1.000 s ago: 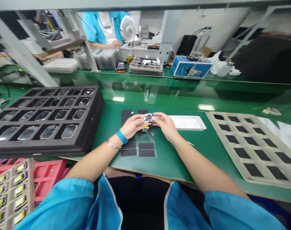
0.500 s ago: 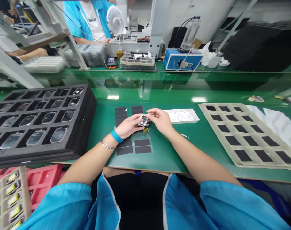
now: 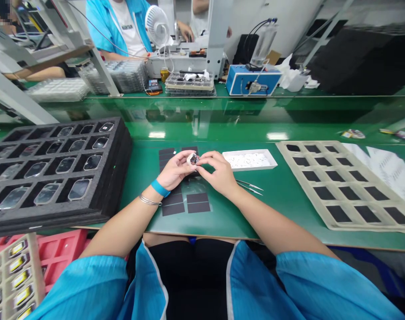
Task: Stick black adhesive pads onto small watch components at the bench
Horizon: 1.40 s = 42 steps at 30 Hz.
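Observation:
My left hand and my right hand meet over the green mat, both closed round a small white and dark electronic part held between their fingertips. Under the hands lies a clear sheet with black rectangular pads. Metal tweezers lie on the mat just right of my right hand. A shallow white tray of small white pieces sits behind the tweezers.
A black foam tray of glossy oval parts stands at the left. A beige tray with dark square pockets lies at the right. Pink and beige trays sit at lower left. Co-workers in blue coats sit beyond the green conveyor.
The part was turned and raised slightly between my fingers, and my right hand closed in on it. The yellow tab hanging under it is no longer visible. Tweezers now show beside my right hand.

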Each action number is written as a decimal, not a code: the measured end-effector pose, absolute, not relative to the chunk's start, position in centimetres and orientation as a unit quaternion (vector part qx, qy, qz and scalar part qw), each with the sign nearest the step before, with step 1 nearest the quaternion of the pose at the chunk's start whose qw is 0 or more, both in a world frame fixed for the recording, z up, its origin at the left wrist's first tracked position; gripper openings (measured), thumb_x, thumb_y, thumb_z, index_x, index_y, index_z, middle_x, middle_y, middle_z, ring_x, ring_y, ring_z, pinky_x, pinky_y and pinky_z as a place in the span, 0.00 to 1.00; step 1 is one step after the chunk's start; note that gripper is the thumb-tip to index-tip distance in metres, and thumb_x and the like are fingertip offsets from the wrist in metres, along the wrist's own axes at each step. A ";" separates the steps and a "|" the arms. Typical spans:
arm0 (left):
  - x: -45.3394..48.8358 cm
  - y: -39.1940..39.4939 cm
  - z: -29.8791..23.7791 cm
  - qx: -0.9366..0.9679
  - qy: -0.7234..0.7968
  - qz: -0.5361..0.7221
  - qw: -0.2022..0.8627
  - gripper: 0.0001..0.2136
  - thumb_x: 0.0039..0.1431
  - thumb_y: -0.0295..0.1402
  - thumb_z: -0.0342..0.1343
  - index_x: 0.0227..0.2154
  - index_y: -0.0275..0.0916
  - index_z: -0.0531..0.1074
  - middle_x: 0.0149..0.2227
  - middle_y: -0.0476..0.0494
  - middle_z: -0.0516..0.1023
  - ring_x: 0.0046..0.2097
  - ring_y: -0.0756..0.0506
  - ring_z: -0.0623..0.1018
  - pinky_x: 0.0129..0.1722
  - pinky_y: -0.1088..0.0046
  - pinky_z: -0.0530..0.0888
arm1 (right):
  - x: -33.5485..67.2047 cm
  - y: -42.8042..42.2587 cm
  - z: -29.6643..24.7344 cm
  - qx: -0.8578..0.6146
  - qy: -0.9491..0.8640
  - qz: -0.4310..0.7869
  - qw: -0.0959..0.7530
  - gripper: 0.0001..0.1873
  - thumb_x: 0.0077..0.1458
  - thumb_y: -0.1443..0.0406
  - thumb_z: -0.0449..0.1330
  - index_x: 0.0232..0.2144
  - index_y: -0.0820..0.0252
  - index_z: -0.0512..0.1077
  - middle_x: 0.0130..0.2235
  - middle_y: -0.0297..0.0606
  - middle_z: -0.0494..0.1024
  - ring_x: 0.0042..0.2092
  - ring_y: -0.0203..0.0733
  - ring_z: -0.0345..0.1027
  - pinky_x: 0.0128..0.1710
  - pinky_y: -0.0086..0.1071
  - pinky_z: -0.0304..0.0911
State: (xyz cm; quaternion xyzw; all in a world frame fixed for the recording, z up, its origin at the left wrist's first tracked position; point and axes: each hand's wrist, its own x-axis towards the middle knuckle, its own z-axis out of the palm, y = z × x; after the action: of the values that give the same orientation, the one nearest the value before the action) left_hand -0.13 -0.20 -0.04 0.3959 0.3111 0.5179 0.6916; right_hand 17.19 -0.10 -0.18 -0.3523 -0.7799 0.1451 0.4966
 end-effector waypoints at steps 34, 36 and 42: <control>0.3 -0.3 -0.2 0.471 0.332 0.541 0.612 0.25 0.32 0.27 0.75 0.37 0.38 0.72 0.37 0.48 0.75 0.39 0.49 0.76 0.44 0.72 0.73 | 17.6 0.2 0.4 -0.364 -0.805 0.048 0.466 0.06 0.51 0.71 0.58 0.25 0.56 0.69 0.37 0.39 0.75 0.41 0.45 0.68 0.44 0.42 0.65; 0.2 -0.3 -0.2 0.468 0.327 0.537 0.621 0.25 0.33 0.28 0.74 0.38 0.38 0.72 0.38 0.47 0.76 0.41 0.48 0.77 0.45 0.70 0.73 | 18.5 0.7 1.2 -0.376 -0.799 0.033 0.468 0.06 0.51 0.71 0.58 0.24 0.56 0.69 0.36 0.39 0.76 0.40 0.45 0.68 0.45 0.43 0.64; 0.1 -0.3 -0.2 0.446 0.315 0.534 0.646 0.25 0.34 0.28 0.74 0.38 0.39 0.72 0.39 0.45 0.78 0.46 0.42 0.79 0.45 0.67 0.75 | 23.7 3.3 2.6 -0.489 -0.746 -0.045 0.449 0.05 0.47 0.70 0.59 0.22 0.57 0.70 0.35 0.41 0.77 0.40 0.50 0.69 0.44 0.47 0.63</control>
State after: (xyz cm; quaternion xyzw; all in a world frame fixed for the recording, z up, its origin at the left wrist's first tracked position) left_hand 0.07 -0.35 -0.22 0.4455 0.3145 0.5339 0.6462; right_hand 23.70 3.33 2.56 -0.4895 -0.7463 -0.0450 0.4489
